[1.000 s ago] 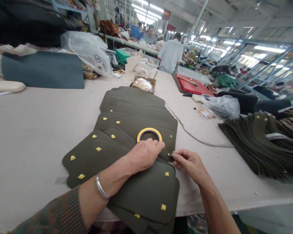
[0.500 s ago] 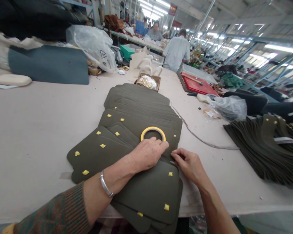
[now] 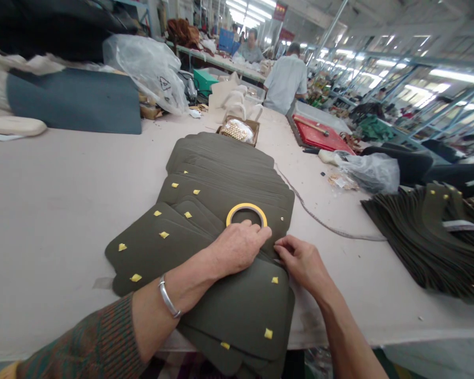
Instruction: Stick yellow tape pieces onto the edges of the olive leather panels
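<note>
Dark olive panels (image 3: pixel 237 310), which look like leather, lie overlapped in a fanned stack on the table. Small yellow tape pieces (image 3: pixel 164 235) are stuck on several of them. My left hand (image 3: pixel 237 247) rests on the stack, its fingers curled over the near side of a roll of yellow tape (image 3: pixel 245 206). Just to its right, my right hand (image 3: pixel 302 260) is closed in a pinch at the panels' right edge. Whatever is between its thumb and forefinger is too small to make out. A small metal stud (image 3: pixel 282 218) shows on a panel above it.
On the right lies a thick bundle of dark strips (image 3: pixel 418 237). A cord (image 3: pixel 319 223) runs across the table (image 3: pixel 63 200). Behind the panels sits a small box (image 3: pixel 237 131) with gold-coloured pieces. Blue-grey sheet (image 3: pixel 75 100) and plastic bag (image 3: pixel 146 73) lie left. A person (image 3: pixel 286 79) works farther back.
The view has shifted very slightly. Both hands keep nearly the same place and pose, the left at the tape roll and the right pinching at the panels' edge.
</note>
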A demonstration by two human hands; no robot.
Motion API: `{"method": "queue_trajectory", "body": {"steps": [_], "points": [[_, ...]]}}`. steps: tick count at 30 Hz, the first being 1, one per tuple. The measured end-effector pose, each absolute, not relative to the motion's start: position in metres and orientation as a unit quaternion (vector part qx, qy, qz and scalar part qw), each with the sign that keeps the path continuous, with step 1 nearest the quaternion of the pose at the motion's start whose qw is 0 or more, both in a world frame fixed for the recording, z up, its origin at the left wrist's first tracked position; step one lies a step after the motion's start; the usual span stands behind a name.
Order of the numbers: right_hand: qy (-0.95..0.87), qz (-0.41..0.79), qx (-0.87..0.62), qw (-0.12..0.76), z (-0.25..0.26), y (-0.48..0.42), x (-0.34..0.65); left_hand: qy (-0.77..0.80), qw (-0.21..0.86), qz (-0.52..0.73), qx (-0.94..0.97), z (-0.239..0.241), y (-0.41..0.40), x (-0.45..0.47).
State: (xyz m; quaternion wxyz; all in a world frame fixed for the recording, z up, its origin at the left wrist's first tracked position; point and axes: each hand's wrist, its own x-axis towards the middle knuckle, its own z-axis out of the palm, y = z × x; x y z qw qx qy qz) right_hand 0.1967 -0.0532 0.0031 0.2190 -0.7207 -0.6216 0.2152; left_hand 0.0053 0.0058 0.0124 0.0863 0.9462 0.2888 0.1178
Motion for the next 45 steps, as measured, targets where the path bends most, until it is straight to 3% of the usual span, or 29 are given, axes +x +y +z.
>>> {"method": "queue_trajectory", "body": {"steps": [5, 9, 16, 26, 33, 35, 40, 45], "points": [[-0.635, 0.151, -0.727, 0.215, 0.009, -0.06, 0.209, 0.288, 0.091, 0.12, 0.946, 0.012, 0.007, 0.005], [-0.725, 0.063, -0.642, 0.242, 0.013, -0.073, 0.22, 0.286, 0.094, 0.131, 0.944, 0.011, 0.006, 0.005], [-0.834, 0.008, -0.533, 0.141, 0.006, -0.072, 0.208, 0.291, 0.093, 0.131, 0.943, 0.011, 0.006, 0.005], [-0.645, 0.159, -0.727, 0.172, 0.002, -0.05, 0.199, 0.252, 0.093, 0.157, 0.95, 0.018, 0.005, 0.003], [-0.656, 0.25, -0.69, 0.177, 0.009, -0.071, 0.2, 0.247, 0.113, 0.206, 0.94, 0.015, 0.01, 0.001], [-0.66, 0.263, -0.674, 0.206, 0.012, -0.073, 0.203, 0.246, 0.128, 0.216, 0.936, 0.017, 0.011, 0.0], [-0.625, 0.188, -0.648, 0.393, 0.017, -0.071, 0.195, 0.244, 0.151, 0.235, 0.929, 0.021, 0.011, -0.002], [-0.698, 0.112, -0.576, 0.409, 0.019, -0.064, 0.176, 0.263, 0.147, 0.226, 0.926, 0.021, 0.009, -0.001]]}}
